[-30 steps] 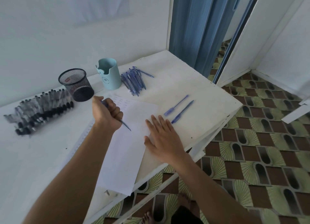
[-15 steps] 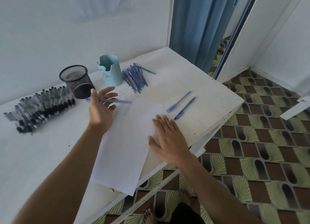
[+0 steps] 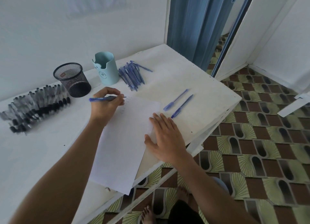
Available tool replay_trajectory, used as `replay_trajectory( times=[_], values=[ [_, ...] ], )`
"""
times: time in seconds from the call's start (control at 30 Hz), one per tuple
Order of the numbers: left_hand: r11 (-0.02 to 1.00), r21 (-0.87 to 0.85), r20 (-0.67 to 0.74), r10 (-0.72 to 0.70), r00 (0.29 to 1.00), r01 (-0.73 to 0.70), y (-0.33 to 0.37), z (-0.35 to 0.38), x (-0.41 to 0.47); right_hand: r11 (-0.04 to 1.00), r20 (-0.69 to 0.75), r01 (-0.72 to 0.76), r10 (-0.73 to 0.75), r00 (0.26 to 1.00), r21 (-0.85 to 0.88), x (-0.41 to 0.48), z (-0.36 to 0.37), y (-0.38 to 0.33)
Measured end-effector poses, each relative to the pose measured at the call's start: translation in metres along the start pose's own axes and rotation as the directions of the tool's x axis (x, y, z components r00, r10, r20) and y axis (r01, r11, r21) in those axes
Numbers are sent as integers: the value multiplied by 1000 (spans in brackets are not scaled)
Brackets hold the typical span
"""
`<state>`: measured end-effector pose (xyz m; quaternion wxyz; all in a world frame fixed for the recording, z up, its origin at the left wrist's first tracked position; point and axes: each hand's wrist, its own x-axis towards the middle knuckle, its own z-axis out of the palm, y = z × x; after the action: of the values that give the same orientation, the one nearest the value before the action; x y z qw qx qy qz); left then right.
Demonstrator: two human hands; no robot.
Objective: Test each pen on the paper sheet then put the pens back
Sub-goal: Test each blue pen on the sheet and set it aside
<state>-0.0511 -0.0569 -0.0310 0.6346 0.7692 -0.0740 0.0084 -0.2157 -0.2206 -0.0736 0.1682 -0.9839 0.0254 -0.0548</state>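
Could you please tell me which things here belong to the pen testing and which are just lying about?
In the job: blue pen in the left hand; paper sheet under the right hand; blue pen pile; two loose blue pens; black pens; mesh cup and teal holder, probably for putting back.
Lying about: white strip on the floor; blue curtain.

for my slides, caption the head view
Left hand holds a blue pen at the paper sheet; right hand rests flat on its edge.

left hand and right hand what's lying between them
Head view: only the paper sheet lies between the left hand, which holds a blue pen, and the right hand.
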Motion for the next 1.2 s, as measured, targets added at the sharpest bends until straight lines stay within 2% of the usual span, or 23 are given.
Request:
replay_trajectory(
  times=[0.1, 0.2, 0.53, 0.83, 1.2],
  values=[
    [999, 42, -61, -31, 998, 34, -5, -1, -1, 1000, -17, -1, 1, 1000, 3, 0, 2, 1],
    [975, 222, -123, 15, 992, 13, -14, -8, 4, 1000, -17, 0, 0, 1000, 0, -1, 3, 1],
    [925, 374, -73, 94, 993, -60, -15, -6, 3, 1000, -37, 5, -5, 999, 3, -2, 4, 0],
    [914, 403, -72, 83, 994, -47, -15, -7, 4, 1000, -30, 0, -1, 1000, -12, -2, 4, 0],
    [936, 350, -43, 53, 998, -35, -13, -4, 1, 1000, -37, -5, 4, 999, -7, -2, 5, -2]
  ],
)
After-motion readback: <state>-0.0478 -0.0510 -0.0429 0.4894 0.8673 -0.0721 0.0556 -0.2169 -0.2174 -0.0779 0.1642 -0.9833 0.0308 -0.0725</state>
